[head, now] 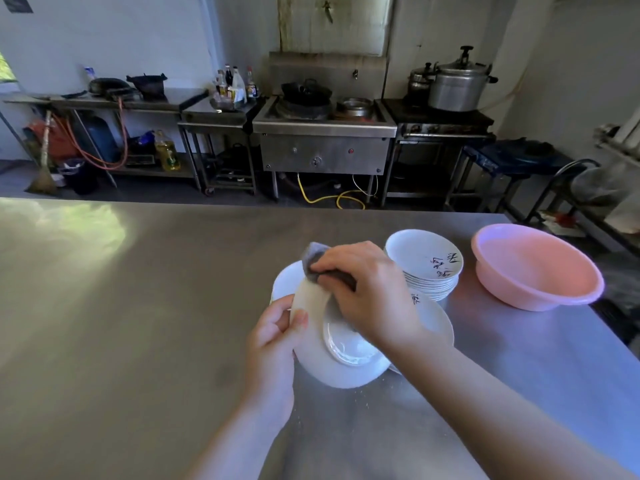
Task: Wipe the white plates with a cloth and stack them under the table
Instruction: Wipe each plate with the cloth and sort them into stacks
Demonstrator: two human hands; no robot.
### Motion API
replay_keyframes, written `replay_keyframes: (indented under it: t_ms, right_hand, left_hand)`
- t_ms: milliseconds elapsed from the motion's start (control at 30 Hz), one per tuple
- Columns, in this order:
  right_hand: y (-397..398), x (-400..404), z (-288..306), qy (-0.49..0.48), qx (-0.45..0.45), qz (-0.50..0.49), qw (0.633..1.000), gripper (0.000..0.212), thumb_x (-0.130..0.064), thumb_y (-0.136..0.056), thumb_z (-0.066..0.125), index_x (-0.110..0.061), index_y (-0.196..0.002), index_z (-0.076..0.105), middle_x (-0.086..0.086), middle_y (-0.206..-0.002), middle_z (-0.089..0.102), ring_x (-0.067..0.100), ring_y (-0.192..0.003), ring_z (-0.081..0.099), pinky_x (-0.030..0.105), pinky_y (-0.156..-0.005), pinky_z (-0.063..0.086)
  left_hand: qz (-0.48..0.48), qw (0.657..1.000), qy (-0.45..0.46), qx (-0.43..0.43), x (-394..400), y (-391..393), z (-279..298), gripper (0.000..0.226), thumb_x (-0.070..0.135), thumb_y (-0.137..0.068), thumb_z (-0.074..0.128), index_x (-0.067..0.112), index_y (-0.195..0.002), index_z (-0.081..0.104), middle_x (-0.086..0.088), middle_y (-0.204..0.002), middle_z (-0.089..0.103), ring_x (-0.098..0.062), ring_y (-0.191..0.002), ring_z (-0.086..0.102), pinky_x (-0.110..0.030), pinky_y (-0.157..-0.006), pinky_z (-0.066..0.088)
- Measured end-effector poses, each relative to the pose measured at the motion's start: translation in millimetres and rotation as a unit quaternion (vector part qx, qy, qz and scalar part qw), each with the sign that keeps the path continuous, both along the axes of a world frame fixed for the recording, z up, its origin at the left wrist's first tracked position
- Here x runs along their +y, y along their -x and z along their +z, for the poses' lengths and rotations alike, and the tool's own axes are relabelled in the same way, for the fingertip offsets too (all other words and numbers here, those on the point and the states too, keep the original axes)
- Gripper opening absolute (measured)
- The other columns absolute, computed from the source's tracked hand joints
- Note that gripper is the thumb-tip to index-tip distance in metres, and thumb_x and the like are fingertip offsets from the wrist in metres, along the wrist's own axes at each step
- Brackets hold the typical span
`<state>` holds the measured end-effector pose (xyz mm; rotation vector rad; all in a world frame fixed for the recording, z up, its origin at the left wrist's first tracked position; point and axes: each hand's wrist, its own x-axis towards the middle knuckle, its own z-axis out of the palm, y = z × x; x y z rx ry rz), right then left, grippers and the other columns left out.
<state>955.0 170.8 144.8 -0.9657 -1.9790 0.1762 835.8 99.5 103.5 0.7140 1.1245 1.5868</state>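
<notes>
My left hand grips the near edge of a white plate, which is tilted up on its side above the steel table. My right hand holds a grey cloth against the plate's upper rim. More white plates lie flat behind the held one: one at the left and one at the right. A stack of several white plates with black writing stands just beyond my right hand.
A pink plastic basin sits at the table's right end, beside the stack. Across the aisle are a steel stove unit, a pressure cooker, shelves with bottles, and a broom at the far left.
</notes>
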Motion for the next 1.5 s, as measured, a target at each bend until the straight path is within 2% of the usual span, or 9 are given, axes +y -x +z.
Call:
replay_keyframes:
  t_ms: [133, 233, 400, 567, 767, 833, 1000, 1267, 1500]
  right_hand:
    - [-15, -6, 28, 0.054, 0.125, -0.039, 0.99, 0.021, -0.012, -0.076, 0.079, -0.027, -0.09, 0.073, -0.015, -0.091, 0.069, 0.006, -0.088, 0.063, 0.019, -0.079, 0.047]
    - [-36, -14, 45, 0.03, 0.212, -0.077, 0.974, 0.024, -0.013, -0.075, 0.082, -0.029, -0.087, 0.068, -0.012, -0.09, 0.067, 0.007, -0.084, 0.064, 0.016, -0.071, 0.046]
    - [-32, -19, 35, -0.045, 0.1, -0.115, 0.987, 0.013, -0.02, -0.074, 0.08, -0.02, -0.086, 0.074, -0.01, -0.089, 0.063, 0.004, -0.085, 0.051, 0.008, -0.08, 0.033]
    - [-38, -13, 63, -0.128, 0.053, -0.097, 0.986, 0.025, -0.025, -0.088, 0.062, -0.02, -0.11, 0.072, -0.014, -0.101, 0.057, 0.009, -0.092, 0.048, 0.008, -0.087, 0.033]
    - [-35, 10, 127, -0.176, 0.098, -0.154, 0.967, 0.019, -0.019, -0.081, 0.068, -0.019, -0.099, 0.072, -0.01, -0.093, 0.067, 0.016, -0.089, 0.059, 0.015, -0.077, 0.038]
    - [-22, 10, 138, -0.198, 0.087, -0.121, 0.969, 0.017, -0.017, -0.081, 0.069, -0.019, -0.098, 0.072, -0.01, -0.096, 0.068, 0.015, -0.091, 0.058, 0.017, -0.08, 0.04]
    - [-32, -2, 119, -0.221, 0.0, -0.013, 0.975, 0.02, -0.009, -0.082, 0.07, -0.017, -0.099, 0.075, -0.01, -0.102, 0.066, 0.015, -0.089, 0.057, 0.026, -0.079, 0.046]
    - [-48, 24, 143, -0.214, 0.089, -0.165, 0.959, 0.016, -0.012, -0.081, 0.07, -0.019, -0.095, 0.075, -0.006, -0.098, 0.067, 0.019, -0.09, 0.06, 0.022, -0.08, 0.043]
    - [-33, -4, 99, -0.225, -0.028, -0.002, 0.974, 0.018, -0.017, -0.092, 0.058, -0.019, -0.1, 0.074, -0.008, -0.102, 0.066, 0.02, -0.082, 0.057, 0.035, -0.07, 0.048]
  left_hand:
    - [0.024, 1.0, -0.004, -0.008, 4, 5, 12, 0.015, 0.009, -0.094, 0.054, 0.011, -0.101, 0.067, 0.0, -0.087, 0.072, -0.01, -0.078, 0.064, -0.02, -0.064, 0.05]
    - [0.042, 0.998, -0.029, -0.036, 12, 11, 32, 0.016, 0.009, -0.095, 0.051, 0.012, -0.099, 0.067, 0.004, -0.085, 0.073, -0.006, -0.075, 0.066, -0.017, -0.06, 0.052]
    - [0.053, 0.991, -0.082, -0.096, 17, 5, 63, 0.021, 0.014, -0.083, 0.055, 0.008, -0.101, 0.065, 0.002, -0.087, 0.074, -0.007, -0.078, 0.068, -0.016, -0.065, 0.054]
    - [0.04, 0.986, -0.119, -0.108, 26, 6, 98, 0.031, 0.021, -0.077, 0.057, 0.008, -0.104, 0.066, -0.004, -0.095, 0.074, -0.011, -0.083, 0.069, -0.032, -0.076, 0.049]
    - [-0.019, 0.985, -0.159, -0.063, 40, -5, 146, 0.031, 0.023, -0.077, 0.057, 0.01, -0.104, 0.067, -0.005, -0.093, 0.075, -0.011, -0.076, 0.068, -0.025, -0.062, 0.054]
    - [-0.016, 0.985, -0.162, -0.064, 44, -10, 157, 0.029, 0.021, -0.081, 0.057, 0.01, -0.105, 0.067, -0.007, -0.093, 0.074, -0.012, -0.075, 0.068, -0.022, -0.056, 0.054]
    - [0.011, 0.982, -0.143, -0.123, 55, -3, 170, 0.02, 0.015, -0.097, 0.048, 0.014, -0.104, 0.067, -0.004, -0.092, 0.075, -0.011, -0.073, 0.069, -0.025, -0.066, 0.051]
    - [-0.008, 0.986, -0.157, -0.059, 45, -19, 157, 0.031, 0.022, -0.08, 0.057, 0.01, -0.108, 0.065, -0.004, -0.093, 0.075, -0.011, -0.079, 0.069, -0.03, -0.07, 0.049]
    - [-0.016, 0.989, -0.111, -0.101, 55, -12, 148, 0.024, 0.008, -0.097, 0.047, 0.003, -0.113, 0.064, -0.018, -0.097, 0.072, -0.021, -0.078, 0.064, -0.026, -0.063, 0.049]
